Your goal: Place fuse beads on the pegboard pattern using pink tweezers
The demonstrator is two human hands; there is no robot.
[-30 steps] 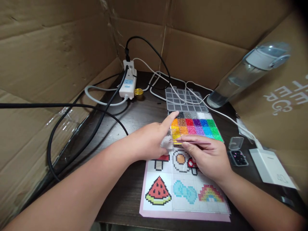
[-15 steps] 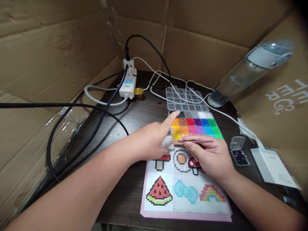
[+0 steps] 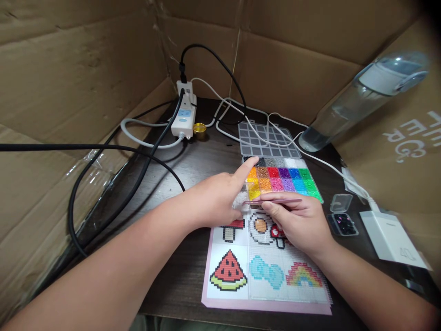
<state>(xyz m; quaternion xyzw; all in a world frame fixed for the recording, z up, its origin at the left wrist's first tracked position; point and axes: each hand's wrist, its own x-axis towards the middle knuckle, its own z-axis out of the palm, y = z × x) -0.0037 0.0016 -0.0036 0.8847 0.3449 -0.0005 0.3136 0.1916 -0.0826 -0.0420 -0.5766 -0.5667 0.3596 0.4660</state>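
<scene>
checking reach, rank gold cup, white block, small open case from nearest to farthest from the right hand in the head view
1. Small open case, just right of the right hand
2. White block, farther right
3. Gold cup, across to the left

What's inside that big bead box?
The bead box shows compartments of coloured beads, including red, purple, blue and green. The hands, left and right, cover its near left part.

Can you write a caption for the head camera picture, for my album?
Pink tweezers beside rainbow beads, above a watermelon picture.
</scene>
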